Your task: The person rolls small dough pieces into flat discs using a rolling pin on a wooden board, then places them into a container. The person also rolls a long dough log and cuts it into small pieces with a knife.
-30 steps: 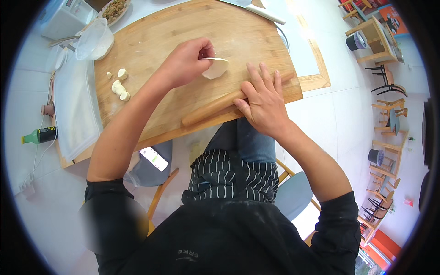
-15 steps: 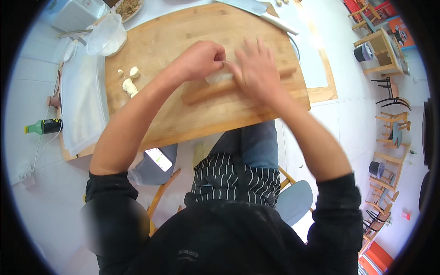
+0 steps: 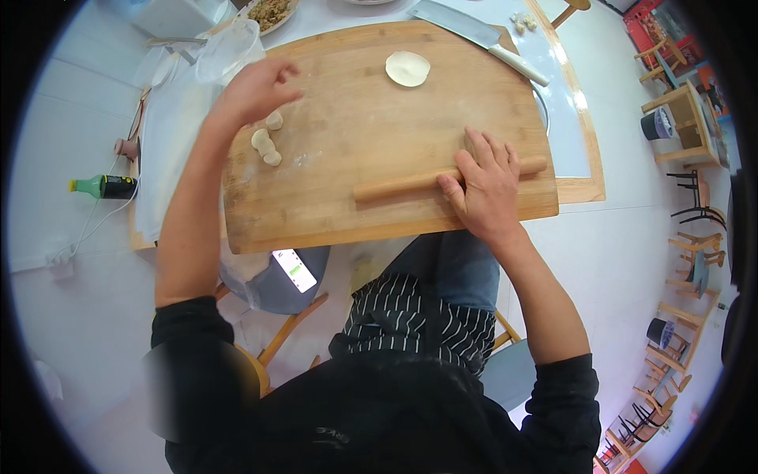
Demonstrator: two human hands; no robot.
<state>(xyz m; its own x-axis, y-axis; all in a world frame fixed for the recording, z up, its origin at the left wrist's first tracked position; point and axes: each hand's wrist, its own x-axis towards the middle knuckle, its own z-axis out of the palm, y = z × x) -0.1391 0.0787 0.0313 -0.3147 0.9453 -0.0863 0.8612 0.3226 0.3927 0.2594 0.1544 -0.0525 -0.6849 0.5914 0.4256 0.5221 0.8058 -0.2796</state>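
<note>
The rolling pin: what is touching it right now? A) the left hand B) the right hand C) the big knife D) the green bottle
B: the right hand lies flat on the wooden rolling pin on the cutting board, while the left hand is over by the small dough pieces.

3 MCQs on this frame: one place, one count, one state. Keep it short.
1. Where does the flat dough round lie on the wooden board?
A. far edge B. near edge C. under the pin
2. How many dough lumps lie near the left hand?
A. one B. three C. six
3. What is the right hand doing?
A. lifted B. resting on the rolling pin C. holding the cleaver

A: the round is at the far side. B: three lumps show. B: palm lies on the pin.
</note>
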